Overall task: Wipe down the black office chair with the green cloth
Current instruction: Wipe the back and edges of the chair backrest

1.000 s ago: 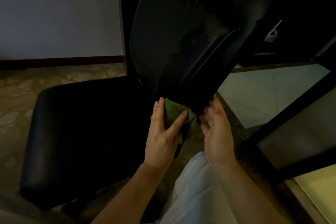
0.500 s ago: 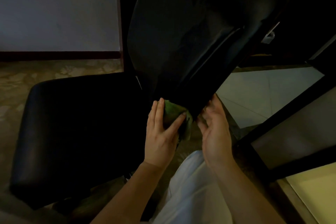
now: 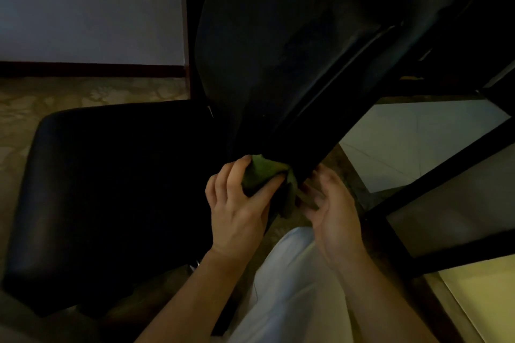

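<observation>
The green cloth (image 3: 264, 174) is bunched at frame centre, gripped by the left hand (image 3: 237, 211) against the bottom edge of the black office chair (image 3: 278, 50) backrest, whose length rises toward the upper right. The right hand (image 3: 333, 213) lies just beside it, fingers loosely spread and holding nothing.

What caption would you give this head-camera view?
Left hand grips green cloth at the base of the black chair backrest; right hand open alongside.

The cloth (image 3: 262, 175) sits at the lower edge of the backrest (image 3: 278, 50), between the left hand (image 3: 239, 203) and right hand (image 3: 331, 209); the seat (image 3: 111, 189) lies left.
</observation>
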`<state>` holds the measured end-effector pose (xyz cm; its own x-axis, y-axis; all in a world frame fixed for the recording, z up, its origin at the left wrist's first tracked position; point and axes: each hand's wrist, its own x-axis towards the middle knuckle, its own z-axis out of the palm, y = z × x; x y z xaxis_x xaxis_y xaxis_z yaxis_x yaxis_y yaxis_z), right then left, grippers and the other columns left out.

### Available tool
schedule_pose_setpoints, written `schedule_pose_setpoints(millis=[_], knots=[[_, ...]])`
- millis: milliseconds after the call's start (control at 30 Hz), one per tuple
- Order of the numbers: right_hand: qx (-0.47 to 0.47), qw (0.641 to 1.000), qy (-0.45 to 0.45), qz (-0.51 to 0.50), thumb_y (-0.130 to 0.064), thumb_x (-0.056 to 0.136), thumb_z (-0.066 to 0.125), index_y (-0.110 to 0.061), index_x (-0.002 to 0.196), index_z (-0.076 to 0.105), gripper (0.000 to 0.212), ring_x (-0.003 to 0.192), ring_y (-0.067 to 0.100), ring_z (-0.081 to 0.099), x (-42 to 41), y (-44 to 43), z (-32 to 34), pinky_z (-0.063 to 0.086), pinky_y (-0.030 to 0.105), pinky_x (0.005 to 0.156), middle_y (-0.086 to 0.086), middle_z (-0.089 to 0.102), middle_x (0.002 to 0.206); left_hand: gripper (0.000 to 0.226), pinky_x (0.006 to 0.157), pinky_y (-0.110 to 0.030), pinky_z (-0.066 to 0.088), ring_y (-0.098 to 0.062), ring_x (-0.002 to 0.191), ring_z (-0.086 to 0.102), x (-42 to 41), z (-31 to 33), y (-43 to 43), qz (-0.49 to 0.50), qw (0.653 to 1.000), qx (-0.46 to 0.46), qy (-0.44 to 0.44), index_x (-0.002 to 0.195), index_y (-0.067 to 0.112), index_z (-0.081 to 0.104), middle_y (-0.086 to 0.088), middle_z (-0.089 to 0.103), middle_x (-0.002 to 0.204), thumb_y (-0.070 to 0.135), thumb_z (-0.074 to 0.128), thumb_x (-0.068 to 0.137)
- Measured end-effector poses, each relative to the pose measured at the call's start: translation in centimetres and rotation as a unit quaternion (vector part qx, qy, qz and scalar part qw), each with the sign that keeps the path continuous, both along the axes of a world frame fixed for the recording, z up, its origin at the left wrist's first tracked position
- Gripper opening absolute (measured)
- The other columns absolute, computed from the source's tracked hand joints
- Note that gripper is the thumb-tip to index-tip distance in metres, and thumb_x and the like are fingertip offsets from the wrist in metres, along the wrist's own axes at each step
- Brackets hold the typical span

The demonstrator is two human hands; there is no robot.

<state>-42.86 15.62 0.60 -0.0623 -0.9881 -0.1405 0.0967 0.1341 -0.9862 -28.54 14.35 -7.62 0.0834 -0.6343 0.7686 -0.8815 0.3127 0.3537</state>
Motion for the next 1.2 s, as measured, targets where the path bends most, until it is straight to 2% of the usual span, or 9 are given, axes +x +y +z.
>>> schedule_pose_setpoints(millis=[200, 367, 500, 700, 867, 933, 1000, 1100, 1200], knots=[[-0.021, 0.997, 0.065, -0.024, -0.030, 0.099, 0.060, -0.043, 0.100, 0.073, 0.019, 0.111, 0.015, 0.068, -0.1, 0.2, -0.7, 0.050, 0.052, 0.104, -0.007, 0.074, 0.109, 0.021, 0.117, -0.048, 0.023, -0.036, 0.137, 0.035, 0.3, 0.7, 0.5, 0.011, 1.000, 0.006, 0.003, 0.115, 0.035, 0.077, -0.013, 0.036, 0.145, 0.034, 0.067, 0.097], [-0.033, 0.997, 0.060, -0.025, -0.032, 0.094, 0.062, -0.040, 0.100, 0.073, 0.015, 0.109, 0.018, 0.069, -0.2, 0.0, -0.8, 0.052, 0.053, 0.103, -0.004, 0.074, 0.108, 0.027, 0.116, -0.058, 0.027, -0.037, 0.140, 0.033, 1.0, 1.0, 0.7, -0.001, 0.999, 0.039, -0.030, 0.121, 0.037, 0.074, -0.013, 0.034, 0.148, 0.039, 0.070, 0.095], [-0.035, 0.997, 0.061, -0.023, -0.025, 0.100, 0.058, -0.041, 0.100, 0.072, 0.021, 0.110, 0.018, 0.069, -0.2, 0.0, -0.8, 0.051, 0.054, 0.103, -0.005, 0.074, 0.108, 0.028, 0.112, -0.049, 0.025, -0.035, 0.136, 0.035, 1.7, 1.7, 1.5, -0.006, 0.997, 0.052, -0.050, 0.124, 0.038, 0.072, -0.012, 0.034, 0.147, 0.041, 0.063, 0.097], [-0.032, 0.997, 0.070, -0.029, -0.033, 0.098, 0.060, -0.040, 0.109, 0.070, 0.016, 0.112, 0.017, 0.068, -0.1, 0.1, -0.9, 0.050, 0.056, 0.103, -0.005, 0.073, 0.113, 0.028, 0.104, -0.051, 0.030, -0.036, 0.130, 0.035, 2.1, 2.5, 1.8, 0.029, 0.996, 0.056, -0.063, 0.121, 0.039, 0.072, -0.010, 0.033, 0.143, 0.039, 0.061, 0.095], [-0.029, 0.997, 0.060, -0.032, -0.028, 0.099, 0.058, -0.039, 0.110, 0.070, 0.019, 0.111, 0.013, 0.068, 0.0, 0.2, -0.9, 0.052, 0.051, 0.103, -0.007, 0.073, 0.114, 0.041, 0.069, -0.034, 0.046, -0.022, 0.085, 0.050, 2.6, 2.0, 2.1, -0.011, 0.997, 0.067, -0.041, 0.131, 0.029, 0.063, -0.009, 0.049, 0.106, 0.024, 0.072, 0.091], [-0.029, 0.997, 0.059, -0.036, -0.028, 0.100, 0.058, -0.040, 0.110, 0.070, 0.020, 0.111, 0.011, 0.068, 0.1, 0.3, -0.8, 0.051, 0.050, 0.104, -0.008, 0.073, 0.114, 0.041, 0.062, -0.036, 0.053, -0.020, 0.084, 0.053, 2.4, 1.8, 2.0, -0.040, 0.996, 0.073, -0.031, 0.135, 0.028, 0.056, -0.009, 0.054, 0.104, 0.024, 0.065, 0.095], [-0.026, 0.997, 0.057, -0.039, -0.028, 0.100, 0.058, -0.045, 0.107, 0.070, 0.021, 0.110, 0.009, 0.068, 0.2, 0.4, -0.7, 0.051, 0.048, 0.104, -0.011, 0.073, 0.111, 0.037, 0.079, -0.042, 0.057, -0.027, 0.104, 0.055, 2.1, 1.5, 1.7, -0.055, 0.997, 0.060, -0.015, 0.133, 0.022, 0.063, -0.016, 0.050, 0.122, 0.023, 0.062, 0.096], [-0.029, 0.997, 0.059, -0.033, -0.028, 0.100, 0.058, -0.050, 0.100, 0.071, 0.026, 0.110, 0.009, 0.068, 0.3, 0.5, -0.5, 0.050, 0.048, 0.105, -0.013, 0.074, 0.109, 0.033, 0.107, -0.052, 0.046, -0.040, 0.138, 0.040, 1.7, 0.7, 0.9, -0.076, 0.996, 0.041, -0.022, 0.131, 0.020, 0.068, -0.022, 0.033, 0.147, 0.025, 0.056, 0.102], [-0.035, 0.997, 0.060, -0.029, -0.025, 0.102, 0.055, -0.048, 0.095, 0.072, 0.029, 0.107, 0.006, 0.068, 0.4, 0.5, -0.3, 0.051, 0.045, 0.104, -0.014, 0.074, 0.105, 0.032, 0.115, -0.053, 0.039, -0.044, 0.143, 0.033, 1.1, -0.4, 0.0, -0.083, 0.996, 0.030, -0.022, 0.132, 0.022, 0.068, -0.024, 0.028, 0.153, 0.025, 0.053, 0.104]])
